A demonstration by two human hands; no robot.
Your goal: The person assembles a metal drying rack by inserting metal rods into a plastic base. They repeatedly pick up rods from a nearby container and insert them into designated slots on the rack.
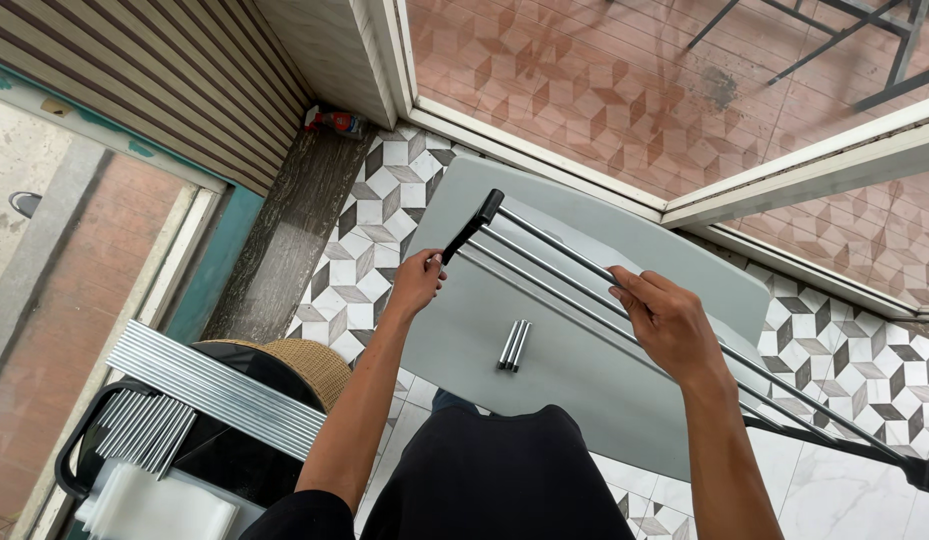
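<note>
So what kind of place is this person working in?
Probably a small home workshop at a building's doorway, open to a tiled yard. A grey folding table stands on patterned floor tiles, bundles of metal rods are stacked nearby, and both hands hold a rod rack.

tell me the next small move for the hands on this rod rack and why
Probably steady the rack with the right hand and press the black end bar onto the rod ends with the left hand. The left hand sits right at that bar, which looks tilted against the rods; the right hand grips the rods midway above the grey table, where short spare rods lie.
</note>
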